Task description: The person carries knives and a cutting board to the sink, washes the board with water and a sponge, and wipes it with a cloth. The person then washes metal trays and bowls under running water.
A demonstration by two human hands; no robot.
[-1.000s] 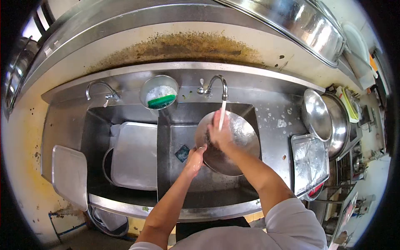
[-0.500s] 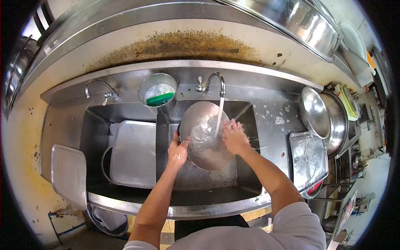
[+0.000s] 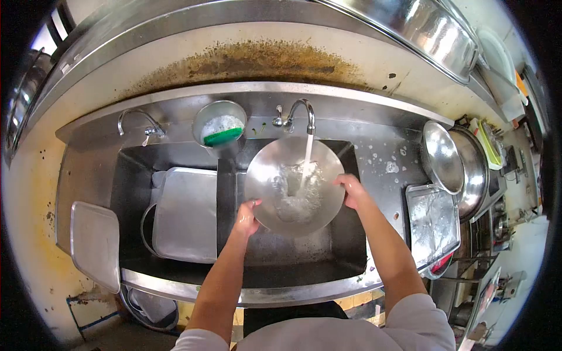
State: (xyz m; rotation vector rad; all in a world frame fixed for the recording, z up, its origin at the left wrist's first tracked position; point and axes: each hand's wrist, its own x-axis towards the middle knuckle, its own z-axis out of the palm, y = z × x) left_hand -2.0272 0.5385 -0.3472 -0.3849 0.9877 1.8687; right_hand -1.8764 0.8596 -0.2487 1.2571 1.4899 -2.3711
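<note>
A wide, shallow metal bowl is held over the right sink basin, its inside facing up. Water from the running faucet falls into it and ripples in the middle. My left hand grips the bowl's left rim, thumb on top. On the opposite side, my right hand holds the right rim, thumb over the edge. The undersides of both grips are hidden by the bowl.
Left basin: a large metal tray. Behind the divider: a pot with suds and a green scrubber. Another tray leans at far left. Right counter: a metal bowl and a shiny tray.
The bowl has turned from tilted to facing up under the stream. My right hand has gone from rubbing its surface to gripping its right rim. My left hand remains at the left rim.
</note>
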